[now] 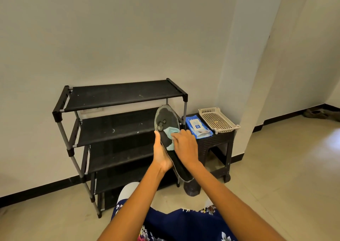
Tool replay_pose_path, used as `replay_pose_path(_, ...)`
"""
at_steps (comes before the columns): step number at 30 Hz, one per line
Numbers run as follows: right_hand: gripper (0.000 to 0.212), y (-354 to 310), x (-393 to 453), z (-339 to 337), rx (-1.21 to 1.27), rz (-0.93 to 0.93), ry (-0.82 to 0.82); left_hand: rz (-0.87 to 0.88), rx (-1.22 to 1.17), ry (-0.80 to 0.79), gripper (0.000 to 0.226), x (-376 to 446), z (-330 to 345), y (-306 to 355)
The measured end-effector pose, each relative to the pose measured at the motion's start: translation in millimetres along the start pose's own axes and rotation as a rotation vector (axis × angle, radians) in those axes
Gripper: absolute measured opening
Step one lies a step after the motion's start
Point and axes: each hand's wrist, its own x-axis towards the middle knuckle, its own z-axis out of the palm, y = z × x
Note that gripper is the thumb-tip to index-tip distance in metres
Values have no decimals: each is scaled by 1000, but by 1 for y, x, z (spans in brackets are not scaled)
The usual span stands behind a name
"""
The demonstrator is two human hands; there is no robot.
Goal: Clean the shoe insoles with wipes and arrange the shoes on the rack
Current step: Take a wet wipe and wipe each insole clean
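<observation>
Left hand [161, 154] grips insole [166, 123]; right hand [185, 145] presses wipe [171, 131]; tiled floor [276, 167].

Rack [117, 95]: matt black cloth shelves, metal tubes (plastic joints). Basket [219, 120]: perforated cream plastic. Floor [294, 167]: glossy tile.

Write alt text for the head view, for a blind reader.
A left hand holds a dark insole while the right hand presses a blue wipe on it, before an empty black shoe rack.
</observation>
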Motion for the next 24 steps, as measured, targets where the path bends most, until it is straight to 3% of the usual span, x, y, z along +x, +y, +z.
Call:
replay_pose_path(3, 23, -5, -20, 5, 131, -197, -62, -32, -30, -20, 86, 5, -7, 13)
replay_pose_path(6, 23, 12, -24, 2, 22, -301, -105, -43, -30, -43, 81, 8, -15, 13)
replay_pose_path(8, 13, 18, -6, 0, 36, -179, -79, -20, -10, -47, 75, 2, -9, 7)
replay_pose_path(12, 30, 5, 25, -4, 169, -1, -40, -11, 53, -72, 69, -11, 16, 5)
replay_pose_path(17, 38, -16, -17, 2, 339, -48, -292, -30, 7, -30, 92, 3, 2, 29)
replay_pose_path(22, 30, -2, 3, -1, 336, 122, -75, 11, 76, 19, 76, 0, -1, 21)
replay_pose_path(24, 27, -21, -2, -3, 288, 71, -110, 4, 55, 57, 78, -3, 0, 25)
